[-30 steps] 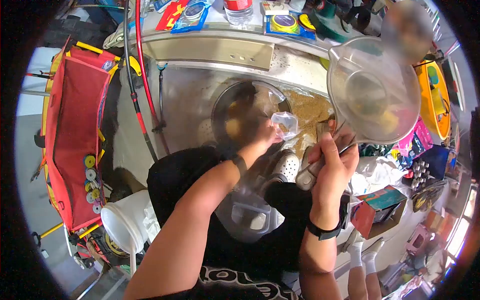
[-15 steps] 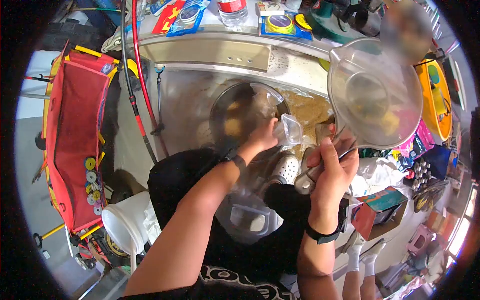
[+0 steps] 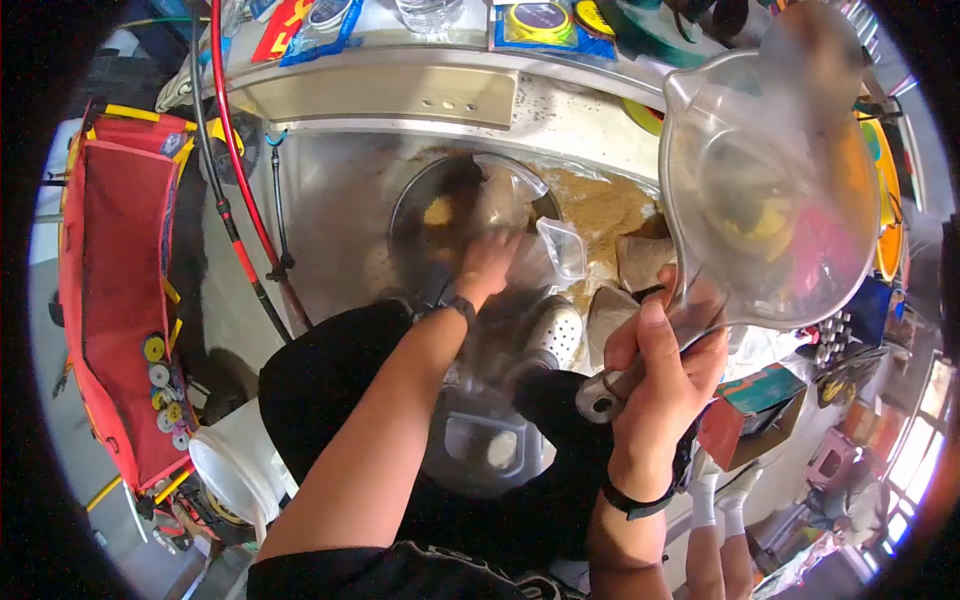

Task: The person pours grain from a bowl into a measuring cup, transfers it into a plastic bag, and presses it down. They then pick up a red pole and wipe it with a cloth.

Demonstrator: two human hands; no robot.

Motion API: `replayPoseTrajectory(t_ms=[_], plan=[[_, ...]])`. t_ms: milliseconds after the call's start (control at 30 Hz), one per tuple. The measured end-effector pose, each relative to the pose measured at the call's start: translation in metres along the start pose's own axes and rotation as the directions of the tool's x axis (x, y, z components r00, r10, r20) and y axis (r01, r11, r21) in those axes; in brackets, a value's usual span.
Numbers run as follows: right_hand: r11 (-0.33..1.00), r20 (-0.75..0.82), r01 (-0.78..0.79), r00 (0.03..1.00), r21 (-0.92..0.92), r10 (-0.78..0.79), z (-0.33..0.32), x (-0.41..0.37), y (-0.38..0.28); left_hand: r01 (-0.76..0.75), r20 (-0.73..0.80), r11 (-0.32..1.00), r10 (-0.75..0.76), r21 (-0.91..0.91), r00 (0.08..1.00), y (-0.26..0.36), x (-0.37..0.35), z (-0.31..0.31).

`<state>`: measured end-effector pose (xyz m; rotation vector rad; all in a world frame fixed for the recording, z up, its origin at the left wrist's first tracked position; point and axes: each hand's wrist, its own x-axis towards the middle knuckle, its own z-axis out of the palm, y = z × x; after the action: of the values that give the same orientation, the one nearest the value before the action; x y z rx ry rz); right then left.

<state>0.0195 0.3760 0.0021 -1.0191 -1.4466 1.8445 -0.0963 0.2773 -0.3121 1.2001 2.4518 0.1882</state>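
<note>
My right hand grips the grey handle of a large clear plastic jug, held up close to the camera and tilted. My left hand reaches down to the rim of a round metal bowl and holds a small clear plastic cup beside it. Brown granular material is spread on the metal surface to the right of the bowl. A clear plastic container sits between my legs below the bowl.
A red fabric cart stands at the left, with a red hose beside it. A white bucket is at lower left. A shelf edge with packets runs along the top. A small box lies at right.
The jug has come up closer to the camera and looks larger. My left hand has dropped lower toward the bowl's rim with the small cup.
</note>
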Motion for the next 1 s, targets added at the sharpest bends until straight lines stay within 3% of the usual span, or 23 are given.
replayPoseTrajectory(t_ms=[233,333,400,533,633,667,700,733,767,800,833,867,900,1000], plan=[[0.999,0.006,0.023,1.000,0.025,-0.023,0.011,0.001,0.006,-0.052,0.069,0.997,0.049,0.053,0.996,-0.011,-0.002,0.005],[0.999,0.039,0.020,0.999,0.030,-0.021,0.013,0.000,0.006,-0.114,-0.077,0.992,0.110,-0.049,0.991,-0.023,-0.012,0.020],[0.999,0.049,0.016,0.999,0.031,-0.018,0.014,0.000,0.006,0.052,0.084,0.994,-0.044,-0.100,0.996,-0.028,-0.010,0.030],[0.992,0.139,-0.039,0.990,0.119,0.022,0.013,0.001,0.007,0.084,0.008,0.981,-0.083,-0.177,0.996,-0.032,-0.013,0.034],[0.990,0.064,-0.048,0.997,0.135,0.040,0.016,-0.005,0.009,0.105,0.030,0.912,-0.101,-0.398,0.994,-0.039,-0.014,0.036],[0.997,0.051,-0.049,0.998,0.053,0.047,0.015,-0.004,0.006,0.086,0.043,0.899,-0.075,-0.430,0.996,-0.039,-0.007,0.039],[0.992,0.113,-0.057,0.991,-0.115,0.070,0.009,0.000,0.005,0.011,-0.037,0.812,-0.040,-0.583,0.999,-0.031,-0.006,0.025],[0.993,0.210,-0.101,0.974,0.057,0.087,0.013,0.002,-0.006,0.083,0.007,0.815,-0.097,-0.574,0.995,-0.051,0.008,0.071],[0.995,0.175,-0.052,0.982,-0.080,0.066,0.012,0.001,-0.005,0.096,0.083,0.878,-0.064,-0.469,0.995,-0.038,0.005,0.024],[0.980,0.110,0.093,0.991,-0.176,-0.075,0.011,0.000,0.013,0.178,0.137,0.888,-0.131,-0.425,0.982,-0.030,0.005,0.009],[0.995,0.126,-0.010,0.992,-0.097,0.022,0.011,0.003,0.001,0.148,0.146,0.884,-0.092,-0.443,0.985,-0.029,0.010,0.001],[0.999,0.138,0.004,0.990,0.045,-0.011,0.013,0.003,0.007,0.103,0.149,0.866,-0.034,-0.490,0.988,-0.025,0.015,-0.005],[0.965,0.094,0.224,0.973,-0.136,-0.213,0.012,0.004,0.023,0.069,0.150,0.843,0.015,-0.534,0.989,-0.027,0.013,-0.016],[0.993,0.157,-0.017,0.988,0.120,-0.002,0.013,0.006,0.020,0.003,0.199,0.791,0.150,-0.612,0.968,-0.020,0.019,-0.051]])
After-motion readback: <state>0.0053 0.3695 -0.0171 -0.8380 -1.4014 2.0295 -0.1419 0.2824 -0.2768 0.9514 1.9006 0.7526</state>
